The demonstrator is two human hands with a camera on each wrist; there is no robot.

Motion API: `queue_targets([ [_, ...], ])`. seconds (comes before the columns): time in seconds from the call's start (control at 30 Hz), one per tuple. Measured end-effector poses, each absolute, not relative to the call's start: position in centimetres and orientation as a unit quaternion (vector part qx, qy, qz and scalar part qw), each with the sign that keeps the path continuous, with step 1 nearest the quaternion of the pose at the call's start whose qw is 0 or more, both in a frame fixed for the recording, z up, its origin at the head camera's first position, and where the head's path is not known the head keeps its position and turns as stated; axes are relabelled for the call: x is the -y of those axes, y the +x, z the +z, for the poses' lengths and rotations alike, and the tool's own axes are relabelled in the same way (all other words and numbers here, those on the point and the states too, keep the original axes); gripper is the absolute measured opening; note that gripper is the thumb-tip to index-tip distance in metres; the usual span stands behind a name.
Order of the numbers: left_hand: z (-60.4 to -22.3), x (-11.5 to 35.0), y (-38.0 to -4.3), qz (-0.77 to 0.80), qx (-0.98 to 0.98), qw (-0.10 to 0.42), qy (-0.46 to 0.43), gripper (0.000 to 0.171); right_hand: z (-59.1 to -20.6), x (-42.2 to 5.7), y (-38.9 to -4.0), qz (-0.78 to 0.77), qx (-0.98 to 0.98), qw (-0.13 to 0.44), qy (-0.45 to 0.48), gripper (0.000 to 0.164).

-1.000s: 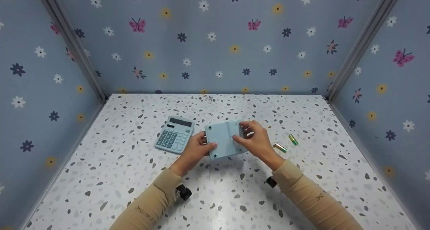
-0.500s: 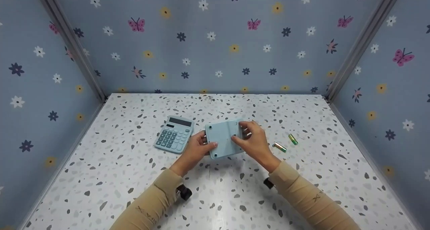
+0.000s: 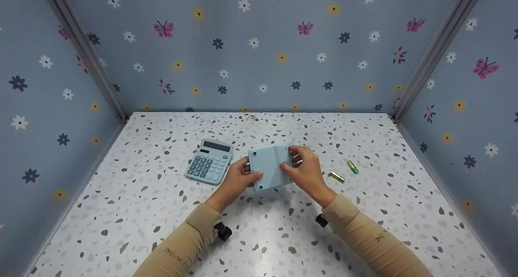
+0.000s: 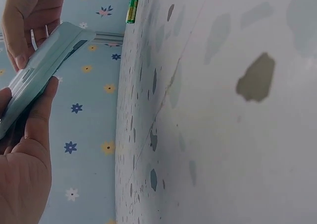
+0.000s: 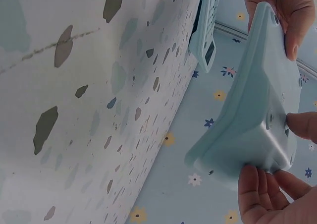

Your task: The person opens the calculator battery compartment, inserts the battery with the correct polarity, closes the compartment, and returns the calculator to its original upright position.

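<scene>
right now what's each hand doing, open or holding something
Left hand: holding the left edge of the pale-blue device.
Right hand: also holding that device, at its right end.

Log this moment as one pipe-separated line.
left hand: grips underside-up calculator | right hand: grips its other end | face-up calculator: on speckled table, beside left hand | two batteries: on table, right side

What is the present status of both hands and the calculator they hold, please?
Left hand grips held calculator, right hand pinches its other side. Held calculator off table, underside showing. Nothing in the way; second calculator left, two batteries right.
</scene>
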State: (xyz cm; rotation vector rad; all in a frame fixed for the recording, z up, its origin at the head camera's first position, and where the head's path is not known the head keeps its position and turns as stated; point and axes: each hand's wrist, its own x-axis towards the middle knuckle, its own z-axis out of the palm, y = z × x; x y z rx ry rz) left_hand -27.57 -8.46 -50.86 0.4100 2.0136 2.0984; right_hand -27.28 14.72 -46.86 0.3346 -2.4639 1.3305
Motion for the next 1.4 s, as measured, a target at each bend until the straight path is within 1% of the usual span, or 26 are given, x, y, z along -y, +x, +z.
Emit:
queue_targets([
  [0.13, -50.96, 8.37, -27.64, 0.713, -0.679, 0.104, 0.141, 0.056, -46.91, -14.72, -27.26, 0.467, 0.861, 0.165, 0.118, 0.044],
  [0.43, -50.98, 8.36, -27.65, 0.712, -0.68, 0.107, 0.14, 0.058, -47.09, -14.87, -27.38, 0.465, 0.864, 0.155, 0.112, 0.045],
  [0.73, -50.76, 8.44, -27.55, 0.713, -0.681, 0.106, 0.127, 0.057, -46.93, -15.21, -27.14, 0.478, 0.857, 0.15, 0.124, 0.043],
  [1.13, -50.83, 8.39, -27.61, 0.728, -0.666, 0.114, 0.116, 0.056, -47.28, -15.51, -27.18, 0.479, 0.847, 0.175, 0.15, 0.036],
  [1.4, -50.94, 8.31, -27.7, 0.734, -0.66, 0.117, 0.108, 0.055, -47.39, -15.7, -27.29, 0.475, 0.849, 0.172, 0.158, 0.029],
])
